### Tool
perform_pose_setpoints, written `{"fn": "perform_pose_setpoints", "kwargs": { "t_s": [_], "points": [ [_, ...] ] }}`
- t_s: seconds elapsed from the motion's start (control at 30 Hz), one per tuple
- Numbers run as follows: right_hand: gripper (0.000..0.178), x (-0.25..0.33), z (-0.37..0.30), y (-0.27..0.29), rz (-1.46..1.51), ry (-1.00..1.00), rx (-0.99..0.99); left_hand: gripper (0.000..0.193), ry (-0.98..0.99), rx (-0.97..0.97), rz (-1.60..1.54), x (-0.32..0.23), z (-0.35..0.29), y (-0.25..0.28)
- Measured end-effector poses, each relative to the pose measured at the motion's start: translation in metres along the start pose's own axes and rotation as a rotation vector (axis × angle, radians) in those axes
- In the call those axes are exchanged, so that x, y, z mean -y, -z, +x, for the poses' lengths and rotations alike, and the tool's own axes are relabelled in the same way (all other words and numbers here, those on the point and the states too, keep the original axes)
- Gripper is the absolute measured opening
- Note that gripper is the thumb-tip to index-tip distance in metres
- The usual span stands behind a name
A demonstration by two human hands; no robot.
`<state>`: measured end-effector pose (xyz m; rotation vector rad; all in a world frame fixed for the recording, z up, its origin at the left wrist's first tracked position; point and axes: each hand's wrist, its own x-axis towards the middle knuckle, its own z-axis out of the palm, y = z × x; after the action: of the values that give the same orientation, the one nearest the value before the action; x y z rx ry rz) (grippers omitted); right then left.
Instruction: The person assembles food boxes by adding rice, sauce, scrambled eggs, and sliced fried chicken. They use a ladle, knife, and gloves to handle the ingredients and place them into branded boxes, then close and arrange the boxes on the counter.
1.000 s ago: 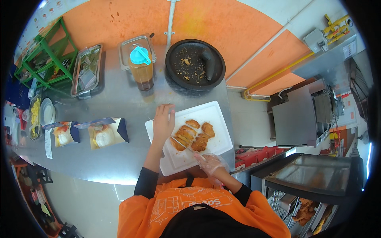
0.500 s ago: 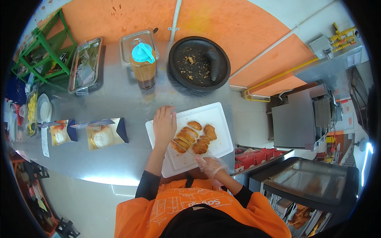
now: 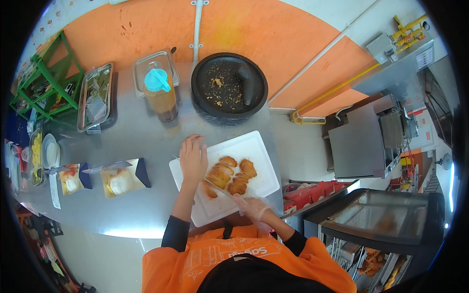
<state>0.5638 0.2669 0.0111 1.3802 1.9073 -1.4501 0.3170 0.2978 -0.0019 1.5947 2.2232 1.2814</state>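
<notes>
A white cutting board (image 3: 261, 183) lies on the steel table with golden fried cutlet pieces (image 3: 238, 183) in two rows on it. My bare left hand (image 3: 194, 158) rests with fingers stretched out over the board's left edge, beside the left row. My right hand (image 3: 253, 209), in a clear plastic glove, is closed round the handle of a knife (image 3: 218, 188). The thin blade points left and away, lying across the near end of the left row. One end piece (image 3: 209, 190) sits on the near side of the blade. The knife's handle is mostly hidden in the glove.
Beyond the board stand a black stone mortar (image 3: 229, 105) with a pestle and a blue-lidded jug (image 3: 161, 100). Two open boxes (image 3: 141, 173) with rice lie left. Farther left are a steel tray (image 3: 113, 83) and a green rack (image 3: 73, 100). A glass-topped cabinet (image 3: 376, 215) stands right.
The knife has come across the near end of the left row, and an end piece now lies apart. The whole view has shifted a little; my left hand stays at the board's left edge.
</notes>
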Motion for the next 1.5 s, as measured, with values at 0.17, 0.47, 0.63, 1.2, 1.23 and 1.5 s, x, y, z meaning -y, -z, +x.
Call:
{"fn": "perform_pose_setpoints", "kwargs": {
  "t_s": [0.17, 0.47, 0.63, 1.2, 1.23, 1.5],
  "points": [
    [0.066, -0.008, -0.029, 0.048, -0.101, 0.016, -0.228, 0.015, -0.173, 0.047, -0.22, -0.054, 0.042, -0.004],
    [0.082, -0.033, -0.002, 0.09, 0.007, -0.183, -0.248, 0.017, -0.308, 0.289, -0.064, -0.033, 0.054, -0.084],
    [0.087, -0.02, -0.003, 0.102, -0.063, -0.253, -0.132, 0.019, -0.306, 0.313, -0.033, -0.023, 0.053, -0.091],
    [0.083, -0.02, 0.008, 0.126, -0.317, -0.15, -0.194, 0.028, -0.214, 0.038, -0.421, -0.09, 0.033, 0.002],
    [0.081, -0.012, 0.007, 0.138, -0.346, -0.081, -0.215, 0.027, -0.186, -0.013, -0.425, -0.101, 0.02, 0.028],
    [0.053, 0.111, 0.093, 0.171, -0.29, 0.16, -0.822, 0.026, 0.099, -0.069, -0.518, -0.112, -0.094, 0.091]
  ]
}}
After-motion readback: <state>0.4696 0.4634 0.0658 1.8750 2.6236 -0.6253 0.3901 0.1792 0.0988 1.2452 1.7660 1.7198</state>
